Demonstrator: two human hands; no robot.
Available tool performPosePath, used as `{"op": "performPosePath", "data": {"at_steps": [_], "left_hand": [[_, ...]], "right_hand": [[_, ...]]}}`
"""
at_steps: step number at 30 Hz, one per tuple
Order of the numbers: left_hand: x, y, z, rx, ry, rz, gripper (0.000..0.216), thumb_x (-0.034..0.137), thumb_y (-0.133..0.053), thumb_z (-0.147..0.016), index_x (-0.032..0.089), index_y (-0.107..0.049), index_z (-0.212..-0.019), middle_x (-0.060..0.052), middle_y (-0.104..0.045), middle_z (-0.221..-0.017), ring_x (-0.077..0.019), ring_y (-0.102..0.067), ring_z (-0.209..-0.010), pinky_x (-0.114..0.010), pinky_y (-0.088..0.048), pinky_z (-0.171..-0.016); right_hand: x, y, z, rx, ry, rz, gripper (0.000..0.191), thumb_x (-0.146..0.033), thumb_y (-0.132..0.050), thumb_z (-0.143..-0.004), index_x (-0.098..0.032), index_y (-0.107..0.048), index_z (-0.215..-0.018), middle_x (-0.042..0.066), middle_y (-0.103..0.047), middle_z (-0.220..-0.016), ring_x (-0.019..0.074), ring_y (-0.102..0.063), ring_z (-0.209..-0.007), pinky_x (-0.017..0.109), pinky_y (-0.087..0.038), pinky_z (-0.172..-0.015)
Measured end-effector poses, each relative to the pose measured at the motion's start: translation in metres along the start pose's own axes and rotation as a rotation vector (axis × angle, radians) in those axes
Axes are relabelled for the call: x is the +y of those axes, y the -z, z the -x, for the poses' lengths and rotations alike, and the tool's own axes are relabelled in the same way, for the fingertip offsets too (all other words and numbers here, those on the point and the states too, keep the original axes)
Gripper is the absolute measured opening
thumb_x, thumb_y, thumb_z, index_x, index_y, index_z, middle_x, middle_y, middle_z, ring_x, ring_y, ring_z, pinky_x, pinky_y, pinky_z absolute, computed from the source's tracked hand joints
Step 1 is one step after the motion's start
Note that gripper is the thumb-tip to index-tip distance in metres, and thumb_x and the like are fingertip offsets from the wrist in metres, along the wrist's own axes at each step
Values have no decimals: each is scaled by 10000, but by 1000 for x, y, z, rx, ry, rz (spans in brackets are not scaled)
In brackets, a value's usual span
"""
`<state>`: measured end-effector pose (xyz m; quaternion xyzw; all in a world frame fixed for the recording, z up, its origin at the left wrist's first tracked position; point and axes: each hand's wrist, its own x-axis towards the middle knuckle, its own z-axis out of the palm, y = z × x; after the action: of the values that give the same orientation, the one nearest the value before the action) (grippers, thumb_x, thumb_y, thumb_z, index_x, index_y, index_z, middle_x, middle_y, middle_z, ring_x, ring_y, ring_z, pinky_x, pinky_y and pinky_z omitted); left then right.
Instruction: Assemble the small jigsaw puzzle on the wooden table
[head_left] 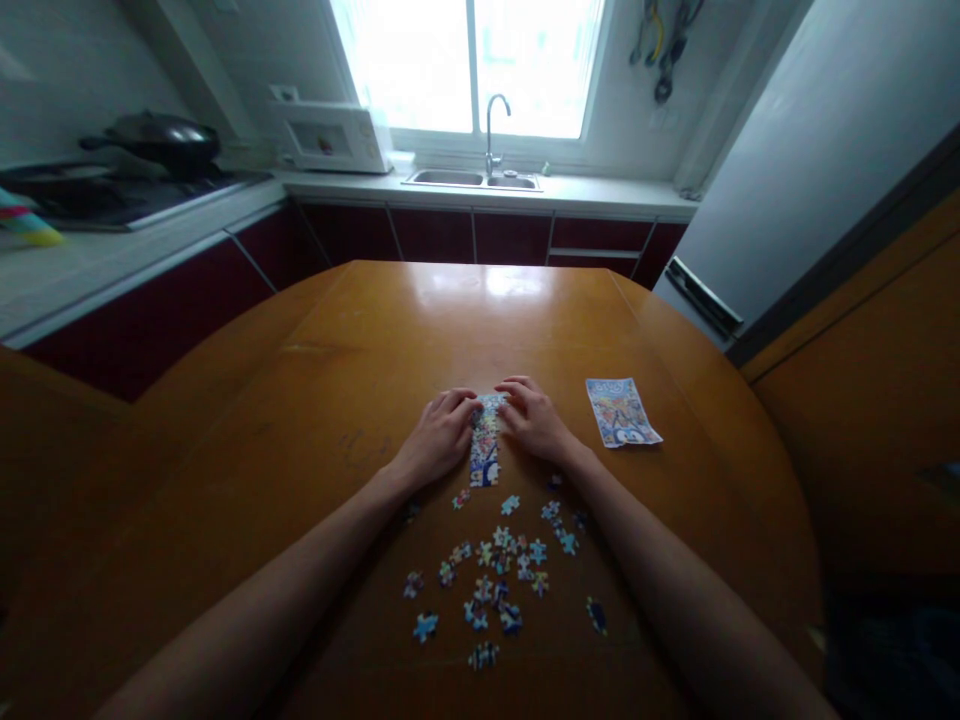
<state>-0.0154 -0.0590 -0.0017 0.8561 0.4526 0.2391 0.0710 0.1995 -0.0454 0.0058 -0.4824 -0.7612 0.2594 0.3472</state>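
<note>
A partly assembled jigsaw puzzle (484, 448), a narrow upright strip of joined colourful pieces, lies flat on the wooden table. My left hand (444, 432) rests along its left side, bent fingers closed on the far left edge. From the right, my right hand (532, 420) holds the far right corner with thumb and curled fingers. Whether a single piece is under the fingertips is hidden. Nearer to me, between my forearms, several loose puzzle pieces (501, 540) are scattered. A blue piece (425, 627) and a dark striped piece (484, 656) lie closest to me.
A creased picture sheet (622, 412) lies right of my right hand. The table (360, 330) has rounded sides. Beyond it are a counter with a sink (450, 178), a microwave (330, 138), and a stove with a pan (161, 140). A fridge (817, 150) stands at right.
</note>
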Motion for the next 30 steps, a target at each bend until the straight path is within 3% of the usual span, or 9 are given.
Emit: {"op": "performPosePath", "data": {"at_steps": [6, 13, 16, 20, 30], "left_hand": [[0, 0, -1, 9, 14, 14, 314, 183, -477, -960, 190, -602, -1248, -122, -550, -1296, -291, -499, -1229, -499, -445, -1082], [0, 0, -2, 18, -3, 5, 327, 187, -477, -963, 185, -586, -1271, -122, -540, -1295, -286, -488, -1235, -484, -437, -1092], [0, 0, -2, 18, 0, 3, 319, 204, -467, -977, 190, -578, -1276, -122, -531, -1302, -286, -479, -1247, -491, -428, -1103], [0, 0, -2, 46, 14, 21, 316, 212, -457, -984, 179, -563, -1280, -129, -498, -1324, -287, -463, -1266, -485, -419, -1115], [0, -1, -2, 61, 21, 40, 303, 230, -462, -992, 197, -569, -1273, -122, -493, -1328, -286, -462, -1273, -497, -416, -1118]], "right_hand": [[-21, 35, -2, 14, 82, 55, 190, -153, -615, -924, -192, -723, -1075, 72, -685, -1113, 198, -589, -1117, 361, -430, -1023], [-64, 73, 50, -315, 44, 309, 171, -117, -671, -875, -230, -762, -966, 43, -720, -1003, 190, -634, -949, 302, -461, -832], [-63, 74, 80, -444, 26, 407, 162, -110, -656, -879, -225, -766, -908, 45, -723, -936, 189, -637, -884, 299, -438, -766], [-59, 67, 102, -473, -25, 536, 184, -113, -597, -916, -203, -745, -850, 62, -710, -902, 188, -629, -830, 299, -405, -716], [-65, 55, 106, -487, -130, 606, 109, -137, -586, -909, -180, -677, -950, 89, -689, -970, 208, -639, -860, 307, -395, -719]]}}
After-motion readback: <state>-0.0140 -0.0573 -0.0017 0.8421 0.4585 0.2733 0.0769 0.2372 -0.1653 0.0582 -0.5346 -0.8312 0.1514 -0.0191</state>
